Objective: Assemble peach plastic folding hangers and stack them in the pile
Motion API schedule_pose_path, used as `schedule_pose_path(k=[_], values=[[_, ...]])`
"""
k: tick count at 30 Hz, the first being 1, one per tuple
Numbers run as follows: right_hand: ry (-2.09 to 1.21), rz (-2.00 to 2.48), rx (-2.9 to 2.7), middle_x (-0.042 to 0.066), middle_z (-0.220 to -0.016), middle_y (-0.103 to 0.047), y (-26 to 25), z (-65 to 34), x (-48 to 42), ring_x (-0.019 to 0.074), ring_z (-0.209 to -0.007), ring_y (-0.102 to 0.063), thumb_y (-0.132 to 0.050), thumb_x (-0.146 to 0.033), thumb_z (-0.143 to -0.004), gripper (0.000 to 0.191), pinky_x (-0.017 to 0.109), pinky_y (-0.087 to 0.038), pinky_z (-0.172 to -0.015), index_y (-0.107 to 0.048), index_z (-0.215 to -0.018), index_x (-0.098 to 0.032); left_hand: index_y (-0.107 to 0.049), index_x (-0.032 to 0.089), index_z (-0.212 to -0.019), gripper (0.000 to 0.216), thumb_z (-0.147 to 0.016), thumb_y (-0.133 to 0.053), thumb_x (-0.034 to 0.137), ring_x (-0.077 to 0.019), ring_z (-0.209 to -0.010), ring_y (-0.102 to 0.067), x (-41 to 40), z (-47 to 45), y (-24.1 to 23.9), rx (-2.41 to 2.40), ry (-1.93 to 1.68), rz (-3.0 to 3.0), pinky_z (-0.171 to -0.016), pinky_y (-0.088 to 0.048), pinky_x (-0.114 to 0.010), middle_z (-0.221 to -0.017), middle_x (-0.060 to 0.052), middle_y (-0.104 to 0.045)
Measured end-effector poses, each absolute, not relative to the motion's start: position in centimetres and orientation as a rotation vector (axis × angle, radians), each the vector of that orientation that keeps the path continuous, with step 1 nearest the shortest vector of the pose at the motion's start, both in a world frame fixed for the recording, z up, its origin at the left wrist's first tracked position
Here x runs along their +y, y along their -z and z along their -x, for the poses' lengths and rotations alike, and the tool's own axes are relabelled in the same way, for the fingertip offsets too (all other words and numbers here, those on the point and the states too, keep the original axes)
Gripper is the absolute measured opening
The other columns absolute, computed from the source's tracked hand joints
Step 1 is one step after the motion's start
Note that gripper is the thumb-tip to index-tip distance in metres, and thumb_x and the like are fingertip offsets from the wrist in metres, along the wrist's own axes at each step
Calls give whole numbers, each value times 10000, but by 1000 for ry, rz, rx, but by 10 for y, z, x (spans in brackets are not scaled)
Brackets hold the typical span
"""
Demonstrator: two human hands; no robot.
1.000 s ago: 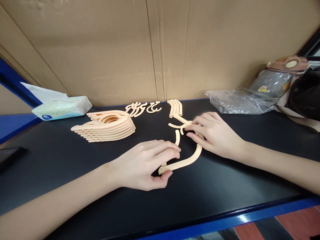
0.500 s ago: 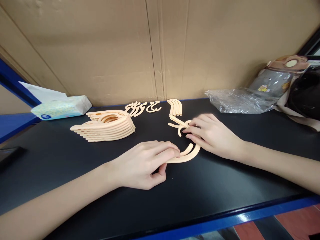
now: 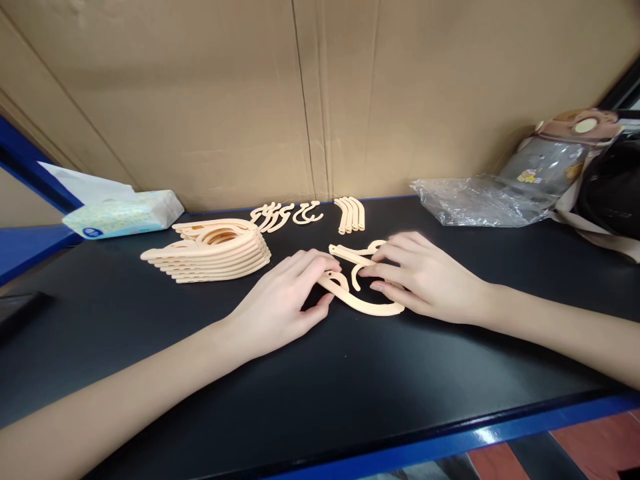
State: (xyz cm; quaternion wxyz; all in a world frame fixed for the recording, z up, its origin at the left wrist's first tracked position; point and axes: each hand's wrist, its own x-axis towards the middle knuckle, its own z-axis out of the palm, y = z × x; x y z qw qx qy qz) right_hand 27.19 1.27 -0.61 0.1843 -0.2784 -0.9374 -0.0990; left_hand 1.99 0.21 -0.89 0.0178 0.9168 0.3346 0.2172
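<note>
Cream plastic hanger parts lie between my two hands. My left hand (image 3: 290, 300) pinches the left end of a curved hanger arm (image 3: 370, 307) between thumb and fingers. The arm's other end reaches under my right hand (image 3: 420, 280). My right hand's fingers close over a second, straighter hanger arm (image 3: 347, 254), which points up and to the left. A hanger hook (image 3: 355, 277) curves out beside the right fingertips. How these pieces join is hidden under the right fingers.
A stack of folded hangers (image 3: 225, 263) lies to the left. Behind are several loose hooks (image 3: 275, 217) and several hanger arms (image 3: 350, 213). A tissue pack (image 3: 125, 215) stands far left; a clear plastic bag (image 3: 480, 200) and a bottle (image 3: 547, 163) are at right. Cardboard (image 3: 225, 100) walls the back.
My left hand has moved up and slightly left, tilting the curved arm's left end upward. The straighter arm in my right hand has shifted down and left, away from the arms behind.
</note>
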Motion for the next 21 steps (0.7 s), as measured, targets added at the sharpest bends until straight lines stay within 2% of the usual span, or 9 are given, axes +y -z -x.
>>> schedule_pose_path(k=[6,9,12,17,21], values=[[259,720,-2640,83,-929,-630,7,-271,12,227,-957,-509,-430,-277,-980,288,399,-387,-907,-674,-1076,-159,-518,173,-1092,230,-886,-593,244,-211,-1006,-550,3,-21,9,1187,-755,-2920,-851,-457,-345,-1125,-52,-592],[246,713,-2643,83,-940,-632,7,-272,12,227,-969,-515,-425,-306,-984,302,405,-380,-921,-669,-1093,-165,-523,169,-1067,250,-877,-616,304,-204,-881,-560,3,-20,10,1274,-785,-2926,-751,-456,-336,-975,-31,-599],[229,717,-2640,84,-948,-626,7,-272,12,229,-977,-515,-427,-349,-985,323,406,-374,-929,-663,-1109,-166,-521,186,-1042,240,-861,-635,294,-176,-762,-555,3,-19,11,1327,-737,-2850,-684,-439,-316,-810,23,-577],[137,652,-2657,83,-983,-631,7,-272,9,214,-983,-521,-398,-396,-996,371,402,-353,-952,-638,-1155,-161,-529,199,-1039,160,-882,-555,181,-167,-829,-572,4,-19,11,1288,-723,-2786,-729,-448,-307,-921,12,-624],[114,562,-2709,79,-982,-634,7,-270,6,205,-967,-527,-423,-408,-988,382,393,-355,-937,-615,-1205,-158,-542,197,-1053,144,-935,-494,262,-172,-847,-581,2,-20,8,1248,-740,-2735,-751,-461,-314,-915,1,-634]])
